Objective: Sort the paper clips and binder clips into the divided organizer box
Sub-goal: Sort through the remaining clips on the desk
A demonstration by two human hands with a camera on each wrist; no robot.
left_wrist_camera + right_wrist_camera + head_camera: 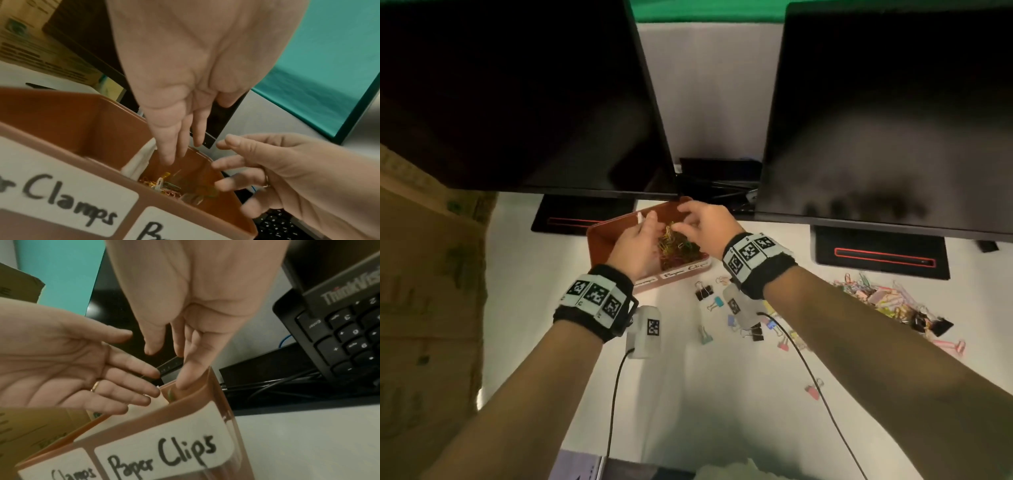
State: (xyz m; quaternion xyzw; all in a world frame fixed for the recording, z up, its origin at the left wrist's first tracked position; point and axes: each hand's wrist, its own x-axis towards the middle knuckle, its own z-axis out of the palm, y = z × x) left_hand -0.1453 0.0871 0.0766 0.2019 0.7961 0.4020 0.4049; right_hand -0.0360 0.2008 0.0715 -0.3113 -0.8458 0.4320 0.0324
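Observation:
A brown organizer box (602,236) stands on the white desk, with a white divider (139,160) and front labels "Clamps" (68,199) and "Paper Clips" (164,454). Coloured paper clips (678,246) lie heaped in the right compartment. My left hand (650,222) hovers over that heap, its fingers (170,152) straight and pointing down. My right hand (685,219) is beside it, its fingers (185,369) relaxed over the box's far corner. Neither hand holds anything. Loose binder clips (703,290) lie in front of the box. A mixed pile of clips (887,298) sits at the right.
Two dark monitors (517,102) hang over the desk on black stands (880,257). A black keyboard (349,337) and cables lie behind the box. A cardboard box (424,274) borders the desk at the left. Wrist-camera cables trail toward me.

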